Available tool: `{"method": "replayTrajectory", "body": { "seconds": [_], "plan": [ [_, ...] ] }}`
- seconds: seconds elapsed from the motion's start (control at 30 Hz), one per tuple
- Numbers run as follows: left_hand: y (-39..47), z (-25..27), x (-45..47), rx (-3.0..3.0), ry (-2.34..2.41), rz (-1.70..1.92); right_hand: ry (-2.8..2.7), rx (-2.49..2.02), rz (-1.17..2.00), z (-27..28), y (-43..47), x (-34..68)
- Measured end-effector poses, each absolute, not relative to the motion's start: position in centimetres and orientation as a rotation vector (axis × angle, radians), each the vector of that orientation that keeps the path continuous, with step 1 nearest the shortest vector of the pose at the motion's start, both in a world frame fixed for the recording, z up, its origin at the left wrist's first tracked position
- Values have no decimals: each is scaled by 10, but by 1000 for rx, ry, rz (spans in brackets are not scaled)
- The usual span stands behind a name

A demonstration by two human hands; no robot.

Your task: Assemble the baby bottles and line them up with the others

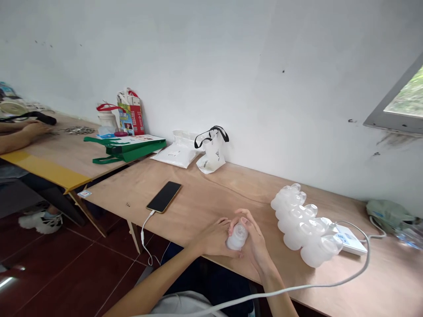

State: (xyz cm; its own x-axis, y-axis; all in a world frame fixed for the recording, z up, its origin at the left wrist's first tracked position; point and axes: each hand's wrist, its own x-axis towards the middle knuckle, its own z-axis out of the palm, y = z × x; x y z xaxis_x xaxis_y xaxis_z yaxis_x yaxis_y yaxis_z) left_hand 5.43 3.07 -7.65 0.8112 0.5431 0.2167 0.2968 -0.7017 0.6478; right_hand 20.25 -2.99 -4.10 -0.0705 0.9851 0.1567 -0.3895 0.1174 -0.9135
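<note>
A small translucent white plastic bottle point(237, 237) stands between my two hands near the front edge of the table. Around its left side and base curl the fingers of my left hand point(218, 237). My right hand point(251, 231) closes on it from the right, thumb and fingers at its upper part. Some fingertips are hidden behind the bottle. To the right, several similar translucent bottles point(297, 220) stand close together in rows on the wooden table point(198, 207).
A black phone point(164, 197) on a charging cable lies left. Behind are a white pouch point(180, 152) and a white bag point(211, 156). A white box point(352, 240) sits right; a white cable point(297, 288) crosses in front. Another person's hand point(36, 130) rests at the neighbouring table.
</note>
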Motion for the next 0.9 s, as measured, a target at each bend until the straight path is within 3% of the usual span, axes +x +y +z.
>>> {"method": "replayTrajectory", "body": {
  "seconds": [0.37, 0.9],
  "plan": [
    [31, -70, 53, 2447, 628, 505, -1118, -751, 1143, -75, -15, 192],
    [33, -77, 54, 2449, 612, 571, -1245, -900, 957, -71, -20, 189]
  ]
}}
